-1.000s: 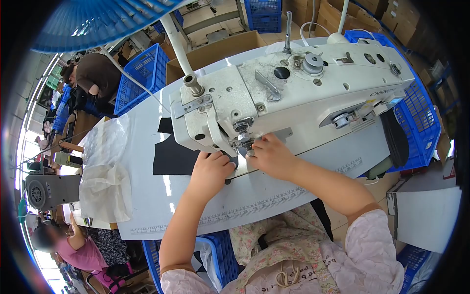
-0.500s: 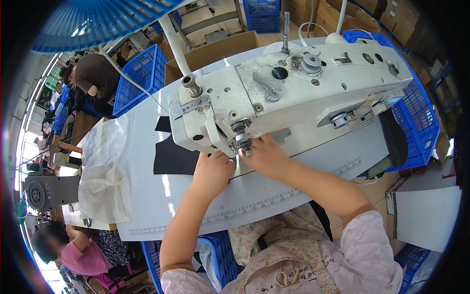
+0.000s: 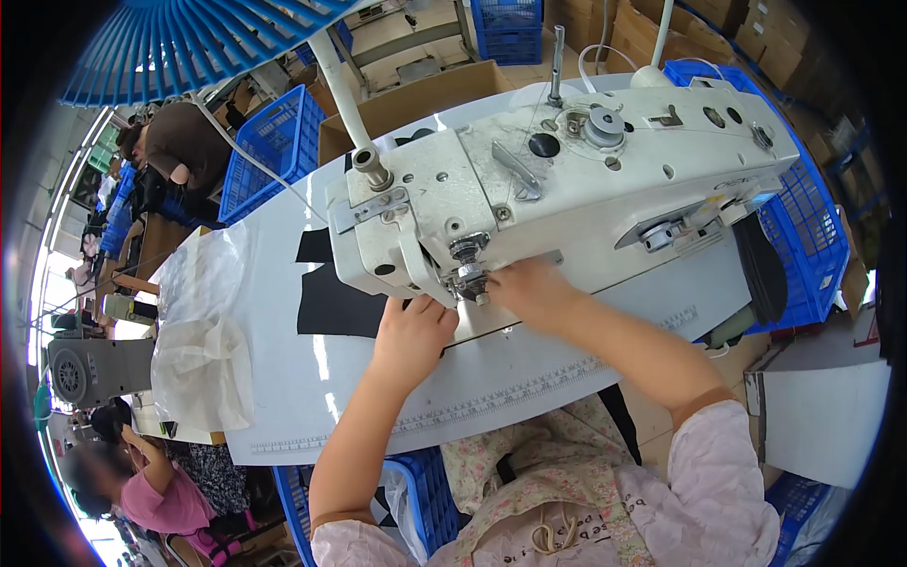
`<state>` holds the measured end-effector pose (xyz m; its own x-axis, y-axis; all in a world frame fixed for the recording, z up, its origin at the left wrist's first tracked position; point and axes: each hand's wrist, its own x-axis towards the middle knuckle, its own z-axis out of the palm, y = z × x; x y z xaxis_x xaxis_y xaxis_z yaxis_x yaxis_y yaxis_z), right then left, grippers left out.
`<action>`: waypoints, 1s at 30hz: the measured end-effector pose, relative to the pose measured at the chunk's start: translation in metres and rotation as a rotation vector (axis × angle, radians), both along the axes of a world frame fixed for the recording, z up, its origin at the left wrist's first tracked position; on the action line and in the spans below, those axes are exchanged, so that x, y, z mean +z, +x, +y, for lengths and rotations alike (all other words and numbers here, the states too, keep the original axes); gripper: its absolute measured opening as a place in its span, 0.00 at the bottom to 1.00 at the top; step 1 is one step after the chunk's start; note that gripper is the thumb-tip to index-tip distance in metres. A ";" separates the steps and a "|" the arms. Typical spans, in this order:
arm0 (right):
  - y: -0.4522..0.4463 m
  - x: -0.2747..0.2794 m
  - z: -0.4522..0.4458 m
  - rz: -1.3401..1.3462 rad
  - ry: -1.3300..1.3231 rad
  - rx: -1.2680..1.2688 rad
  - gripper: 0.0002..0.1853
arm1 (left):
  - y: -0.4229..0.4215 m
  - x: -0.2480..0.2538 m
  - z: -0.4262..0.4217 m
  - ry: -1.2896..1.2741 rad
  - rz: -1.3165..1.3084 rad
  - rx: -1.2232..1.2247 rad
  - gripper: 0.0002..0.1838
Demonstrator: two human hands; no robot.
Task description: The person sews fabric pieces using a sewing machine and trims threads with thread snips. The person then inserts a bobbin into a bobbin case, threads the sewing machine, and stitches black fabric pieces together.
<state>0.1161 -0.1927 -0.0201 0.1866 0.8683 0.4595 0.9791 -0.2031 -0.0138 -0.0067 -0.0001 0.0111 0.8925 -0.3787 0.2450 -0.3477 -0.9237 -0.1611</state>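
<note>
A white sewing machine (image 3: 425, 175) stands over the pale work table (image 3: 283, 378). My left hand (image 3: 413, 333) lies left of the needle area, its fingers curled on the edge of a flat black fabric piece (image 3: 340, 304). Part of that piece runs under the machine head, out of sight. Close to the right of the needle area is my right hand (image 3: 534, 291), slightly blurred. Its fingers look bent together, with the tips hidden behind the machine's metal tension parts (image 3: 470, 269); what they hold does not show.
A printed ruler scale (image 3: 491, 403) runs along the table's near edge. Clear plastic bags (image 3: 200, 364) lie at the left. Blue crates (image 3: 808, 236) stand right and behind. A blue fan cover (image 3: 189, 47) hangs upper left. Two other people sit at left.
My right hand has shifted a little right, away from the needle area. My left hand stays almost in place. The person at lower left has raised a dark item.
</note>
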 end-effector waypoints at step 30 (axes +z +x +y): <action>-0.004 -0.009 0.006 -0.031 0.049 0.038 0.05 | 0.000 -0.011 -0.012 -0.002 -0.062 0.009 0.10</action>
<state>0.1117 -0.1864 -0.0288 0.1391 0.8509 0.5066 0.9862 -0.1657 0.0074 -0.0066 -0.0119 -0.0002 0.8790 -0.3702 0.3006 -0.3288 -0.9271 -0.1801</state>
